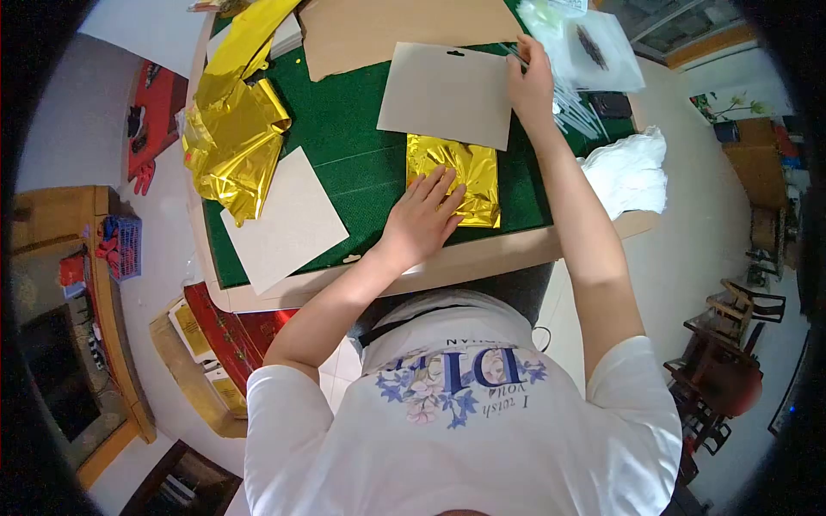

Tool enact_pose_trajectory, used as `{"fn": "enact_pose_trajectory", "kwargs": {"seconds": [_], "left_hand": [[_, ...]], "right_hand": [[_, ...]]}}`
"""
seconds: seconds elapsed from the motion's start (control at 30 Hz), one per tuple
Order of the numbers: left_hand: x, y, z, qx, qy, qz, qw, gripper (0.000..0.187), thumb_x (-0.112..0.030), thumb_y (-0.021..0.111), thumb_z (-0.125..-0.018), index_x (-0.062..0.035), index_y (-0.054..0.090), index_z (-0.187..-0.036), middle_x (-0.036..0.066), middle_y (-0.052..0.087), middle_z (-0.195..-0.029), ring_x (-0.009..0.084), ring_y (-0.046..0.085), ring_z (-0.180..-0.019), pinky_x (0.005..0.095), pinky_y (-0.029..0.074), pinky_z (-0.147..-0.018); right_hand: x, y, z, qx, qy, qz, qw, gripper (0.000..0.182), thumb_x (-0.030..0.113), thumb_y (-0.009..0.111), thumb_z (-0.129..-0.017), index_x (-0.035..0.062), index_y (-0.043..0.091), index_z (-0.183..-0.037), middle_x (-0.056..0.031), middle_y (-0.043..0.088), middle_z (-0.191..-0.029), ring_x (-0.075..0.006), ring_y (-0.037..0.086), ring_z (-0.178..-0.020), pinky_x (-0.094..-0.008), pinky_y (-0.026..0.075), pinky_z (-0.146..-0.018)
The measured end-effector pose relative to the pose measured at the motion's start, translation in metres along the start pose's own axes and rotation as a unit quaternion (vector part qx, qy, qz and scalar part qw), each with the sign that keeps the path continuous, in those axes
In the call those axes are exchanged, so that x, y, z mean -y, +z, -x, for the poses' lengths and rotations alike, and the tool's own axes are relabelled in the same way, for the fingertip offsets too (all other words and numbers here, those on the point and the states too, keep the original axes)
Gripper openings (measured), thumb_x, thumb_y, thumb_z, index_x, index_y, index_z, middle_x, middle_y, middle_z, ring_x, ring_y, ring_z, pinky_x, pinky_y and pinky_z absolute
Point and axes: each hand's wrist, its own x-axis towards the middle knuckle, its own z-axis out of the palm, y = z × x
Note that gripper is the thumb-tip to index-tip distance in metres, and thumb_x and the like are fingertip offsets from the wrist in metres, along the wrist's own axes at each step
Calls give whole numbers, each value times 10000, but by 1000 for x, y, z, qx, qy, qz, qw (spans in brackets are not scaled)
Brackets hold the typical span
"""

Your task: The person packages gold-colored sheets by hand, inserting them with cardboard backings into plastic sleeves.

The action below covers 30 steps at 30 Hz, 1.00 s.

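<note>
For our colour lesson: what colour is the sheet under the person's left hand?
Shiny gold-yellow foil, seen best in the head view.

Glossy, crinkled gold foil (482,185) beneath smooth matt card (447,95).

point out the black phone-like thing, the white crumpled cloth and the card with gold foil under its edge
black phone-like thing (611,106): head view, its dark upper face
white crumpled cloth (635,172): head view, middle of its folds
card (447,93): head view, middle of its plain face
</note>
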Motion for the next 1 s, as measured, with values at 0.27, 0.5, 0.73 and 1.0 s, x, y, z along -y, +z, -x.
{"fn": "enact_pose_trajectory", "kwargs": {"seconds": [0.27, 0.5, 0.73, 1.0], "left_hand": [[-1, -1, -1, -10, -6, 12, 1000, 444, -285, 639, -869, -67, 580, -1251, 148, 493, -1374, 319, 436, -1311, 450, 359, -1085], [-1, -3, -1, -3, -3, 11, 1000, 439, -267, 629, -883, -68, 565, -1268, 155, 493, -1376, 318, 428, -1315, 454, 359, -1083], [0, -2, 0, 1, -4, 8, 1000, 443, -260, 620, -894, -70, 551, -1288, 159, 480, -1387, 325, 420, -1318, 458, 363, -1080], [0, -1, -1, -2, -1, 8, 1000, 447, -260, 621, -891, -67, 551, -1288, 161, 483, -1384, 326, 421, -1318, 458, 365, -1079]], "right_hand": [[47, -65, 94, 146, -158, 142, 966, 237, 93, 596, -911, 32, 596, -1141, -164, 635, -1060, -320, 609, -1007, -354, 477, -885], [22, -51, 85, 247, 129, 183, 943, 308, 293, 684, -863, 21, 590, -969, -105, 614, -699, -271, 617, -655, -373, 486, -646], [16, -45, 72, 194, 67, 148, 967, 134, 127, 636, -845, 41, 620, -947, -114, 653, -864, -277, 637, -784, -373, 503, -716], [22, -65, 98, 290, -198, 209, 913, 495, -76, 479, -824, 154, 627, -1237, -99, 548, -1344, -262, 480, -1292, -465, 359, -1078]]}}
